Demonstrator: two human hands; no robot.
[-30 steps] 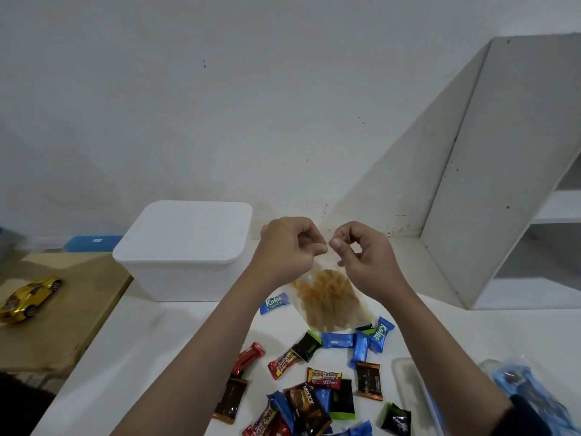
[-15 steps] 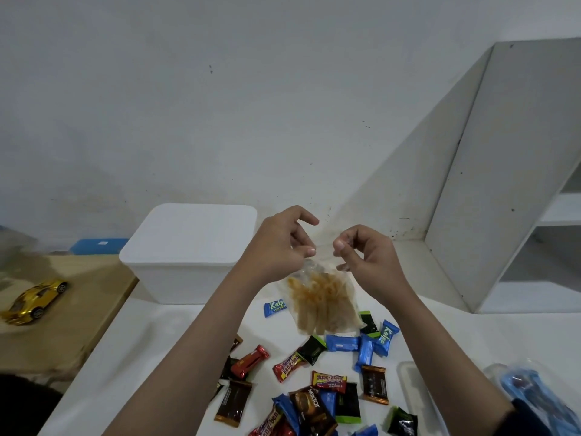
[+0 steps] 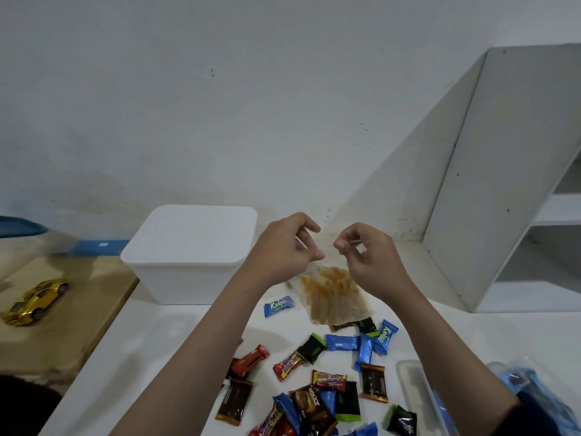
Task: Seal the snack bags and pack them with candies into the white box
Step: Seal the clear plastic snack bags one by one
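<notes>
A clear snack bag (image 3: 333, 294) of orange-brown sticks hangs above the white table. My left hand (image 3: 287, 247) pinches its top edge at the left, and my right hand (image 3: 367, 256) pinches the top edge at the right, fingers curled. The bag's mouth lies between my fingertips and is hard to make out. The white box (image 3: 188, 256) stands just left of my left hand with its lid on. Several wrapped candies (image 3: 317, 382) in blue, red, black and brown lie scattered on the table below the bag.
A clear container (image 3: 418, 388) and a bag with blue items (image 3: 528, 388) sit at the bottom right. A white shelf unit (image 3: 503, 184) rises at the right. On a wooden surface at the left stands a gold toy car (image 3: 34, 302).
My hands have drawn a little apart along the bag's top edge, and my left fingers have opened slightly. The bag hangs in nearly the same place.
</notes>
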